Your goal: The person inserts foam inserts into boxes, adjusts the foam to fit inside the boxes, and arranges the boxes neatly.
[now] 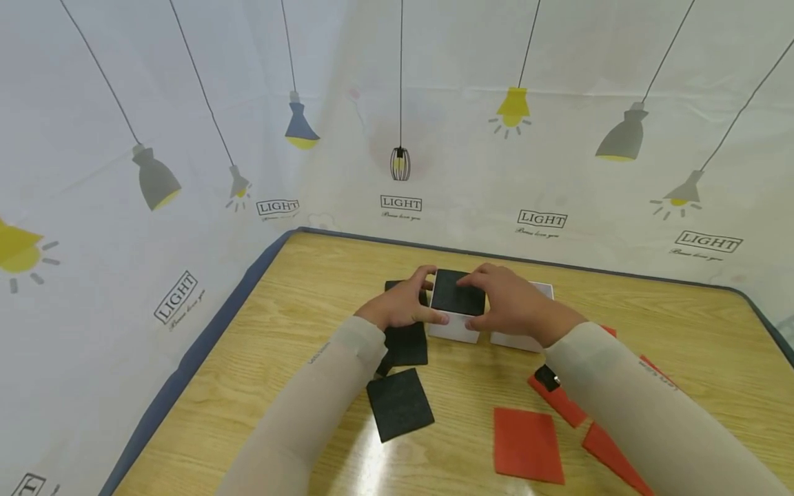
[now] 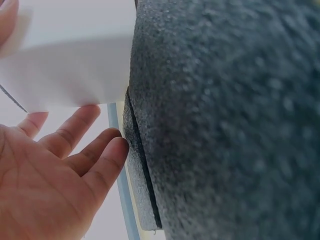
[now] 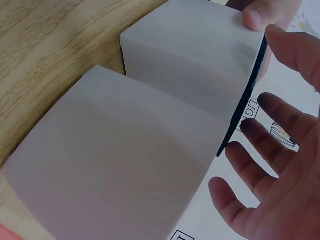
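Note:
A black foam-like square (image 1: 457, 293) lies on top of a white box (image 1: 455, 329). My left hand (image 1: 403, 303) holds this box at its left side, thumb on the front face; in the left wrist view its fingers (image 2: 82, 116) reach the box's edge. From the right, my right hand (image 1: 510, 303) touches the black square, index finger over its top and thumb at the front corner. In the right wrist view the square shows as a thin dark edge (image 3: 252, 90). A second white box (image 3: 115, 150) stands to the right, partly behind my right hand.
Black squares (image 1: 400, 405) lie left of the boxes on the wooden table (image 1: 459, 420). Several red pieces, among them a red square (image 1: 528, 446), lie at the right, partly under my right sleeve. A printed white curtain (image 1: 465, 172) stands behind the table.

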Motion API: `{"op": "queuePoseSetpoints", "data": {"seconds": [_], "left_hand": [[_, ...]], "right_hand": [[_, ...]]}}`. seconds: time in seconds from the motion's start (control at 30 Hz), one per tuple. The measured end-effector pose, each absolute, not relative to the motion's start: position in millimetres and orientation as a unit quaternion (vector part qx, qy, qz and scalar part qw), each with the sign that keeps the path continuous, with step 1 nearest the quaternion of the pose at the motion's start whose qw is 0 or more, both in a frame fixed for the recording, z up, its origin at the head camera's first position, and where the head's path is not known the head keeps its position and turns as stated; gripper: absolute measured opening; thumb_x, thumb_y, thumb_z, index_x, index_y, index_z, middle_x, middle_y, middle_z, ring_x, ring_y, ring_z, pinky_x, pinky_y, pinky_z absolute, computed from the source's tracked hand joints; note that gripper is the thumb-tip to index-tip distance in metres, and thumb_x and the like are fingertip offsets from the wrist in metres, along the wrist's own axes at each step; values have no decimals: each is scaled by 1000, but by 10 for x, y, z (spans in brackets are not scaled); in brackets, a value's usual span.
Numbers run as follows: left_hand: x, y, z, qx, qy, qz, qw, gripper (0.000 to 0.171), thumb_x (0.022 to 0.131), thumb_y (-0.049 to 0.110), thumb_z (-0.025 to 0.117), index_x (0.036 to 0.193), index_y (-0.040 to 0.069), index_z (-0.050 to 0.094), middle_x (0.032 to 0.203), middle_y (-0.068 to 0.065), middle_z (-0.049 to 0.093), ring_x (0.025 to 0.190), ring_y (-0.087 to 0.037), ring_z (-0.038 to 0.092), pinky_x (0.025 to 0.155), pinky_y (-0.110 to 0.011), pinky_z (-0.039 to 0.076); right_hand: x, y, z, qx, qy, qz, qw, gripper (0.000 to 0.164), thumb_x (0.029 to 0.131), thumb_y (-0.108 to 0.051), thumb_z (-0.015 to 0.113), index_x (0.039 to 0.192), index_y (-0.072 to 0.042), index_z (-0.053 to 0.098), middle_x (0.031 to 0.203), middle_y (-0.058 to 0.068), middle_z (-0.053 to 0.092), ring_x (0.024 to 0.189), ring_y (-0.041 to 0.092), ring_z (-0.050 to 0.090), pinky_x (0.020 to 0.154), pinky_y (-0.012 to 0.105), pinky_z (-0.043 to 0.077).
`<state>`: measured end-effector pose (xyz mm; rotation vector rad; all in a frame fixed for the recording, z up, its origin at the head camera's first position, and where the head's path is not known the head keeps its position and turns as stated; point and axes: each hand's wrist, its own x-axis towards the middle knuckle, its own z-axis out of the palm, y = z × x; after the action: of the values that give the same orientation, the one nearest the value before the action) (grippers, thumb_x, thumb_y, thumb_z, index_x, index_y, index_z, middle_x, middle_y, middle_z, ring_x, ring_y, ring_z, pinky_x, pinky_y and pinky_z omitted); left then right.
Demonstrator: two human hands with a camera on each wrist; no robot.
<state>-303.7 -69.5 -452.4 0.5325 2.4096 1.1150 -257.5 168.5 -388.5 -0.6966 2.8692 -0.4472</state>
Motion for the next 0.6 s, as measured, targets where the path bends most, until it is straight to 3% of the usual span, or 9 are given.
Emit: {"op": "queuePoseSetpoints", "data": {"seconds": [0.27, 0.6], "left_hand": [[-3080, -662, -4528, 192, 868, 403, 220, 111, 86, 48, 87, 168, 29, 15, 165, -12, 41, 144, -34, 50, 117, -55, 40], [-3098, -645, -4537, 197, 867, 403, 217, 110, 86, 45, 87, 168, 25, 15, 170, -9, 35, 157, -28, 34, 124, -53, 33]], "right_hand": [[-2560, 1677, -3907, -243, 961, -116, 55, 66, 86, -34, 88, 145, -16, 64, 142, 11, 59, 125, 32, 57, 105, 54, 52], [-2530, 1646, -3901, -248, 962, -110, 42, 60, 87, -26, 88, 142, -15, 66, 140, 12, 60, 125, 33, 56, 106, 55, 51]]}}
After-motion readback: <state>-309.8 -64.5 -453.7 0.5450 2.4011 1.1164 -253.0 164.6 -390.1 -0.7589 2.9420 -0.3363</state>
